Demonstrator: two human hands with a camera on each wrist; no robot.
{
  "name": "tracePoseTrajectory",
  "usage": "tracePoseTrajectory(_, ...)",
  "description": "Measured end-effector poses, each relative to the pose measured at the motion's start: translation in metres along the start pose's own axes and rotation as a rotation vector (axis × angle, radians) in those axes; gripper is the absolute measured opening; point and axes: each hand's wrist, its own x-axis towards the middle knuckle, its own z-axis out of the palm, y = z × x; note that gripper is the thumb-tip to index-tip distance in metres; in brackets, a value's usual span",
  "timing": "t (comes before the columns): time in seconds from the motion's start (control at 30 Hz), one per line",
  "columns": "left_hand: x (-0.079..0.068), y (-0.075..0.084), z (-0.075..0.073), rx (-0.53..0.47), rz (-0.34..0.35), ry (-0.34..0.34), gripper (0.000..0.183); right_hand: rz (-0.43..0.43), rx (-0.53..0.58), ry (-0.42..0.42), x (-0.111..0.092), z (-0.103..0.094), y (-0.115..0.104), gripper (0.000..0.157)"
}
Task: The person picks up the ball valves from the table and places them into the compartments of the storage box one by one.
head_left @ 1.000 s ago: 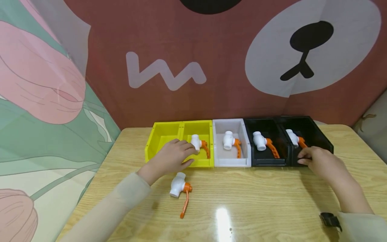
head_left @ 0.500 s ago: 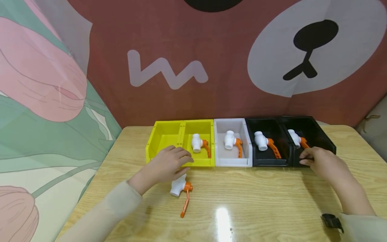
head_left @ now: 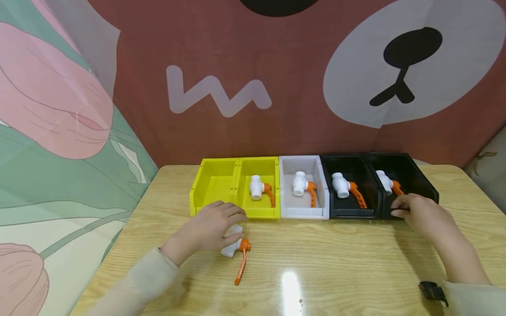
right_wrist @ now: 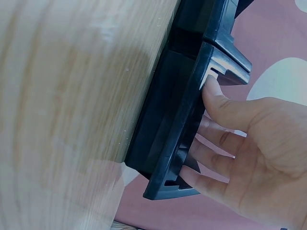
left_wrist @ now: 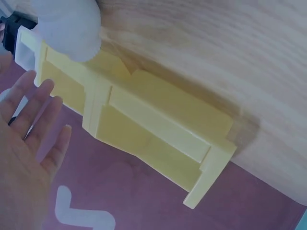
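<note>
In the head view my left hand (head_left: pixel 211 226) is over a white ball valve with an orange lever (head_left: pixel 241 252), partly covering its white body. The left wrist view shows the hand with fingers apart and nothing held, while the valve's white body (left_wrist: pixel 69 31) is close at the top. My right hand (head_left: pixel 424 215) is at the front of the rightmost black bin (head_left: pixel 421 184). In the right wrist view its thumb (right_wrist: pixel 213 88) lies on the bin's front lip and its fingers reach behind it. A ball valve (head_left: pixel 385 181) lies in that bin.
A row of bins stands along the wall. Valves lie in the right yellow bin (head_left: pixel 258 213), the white bin (head_left: pixel 304 213) and the left black bin (head_left: pixel 352 213). The left yellow bin (head_left: pixel 215 166) shows a bare floor. Wood table (head_left: pixel 336 267) extends in front.
My left hand has moved back and left from the right yellow bin to over the valve on the table. My right hand has stayed at the black bin's front lip.
</note>
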Motion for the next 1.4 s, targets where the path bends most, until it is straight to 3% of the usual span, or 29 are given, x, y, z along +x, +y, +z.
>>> tracePoseTrajectory(0.2, -0.005, 0.003, 0.003, -0.033, -0.025, -0.039, 0.043, 0.006, -0.001, -0.008, -0.001, -0.002, -0.001, 0.008)
tracePoseTrajectory(0.63, -0.021, 0.007, 0.013, -0.088, -0.106, -0.218, 0.063, -0.015, 0.003, 0.018, -0.001, 0.001, -0.001, 0.007)
tracePoseTrajectory(0.9, -0.025, 0.007, 0.02, -0.115, -0.111, -0.236, 0.071, -0.014, 0.005, 0.003, -0.001, 0.001, 0.0, 0.007)
tracePoseTrajectory(1.4, -0.023, 0.009, 0.028, -0.111, -0.122, -0.285, 0.068, -0.018, 0.012, 0.0, -0.001, 0.0, -0.001, 0.006)
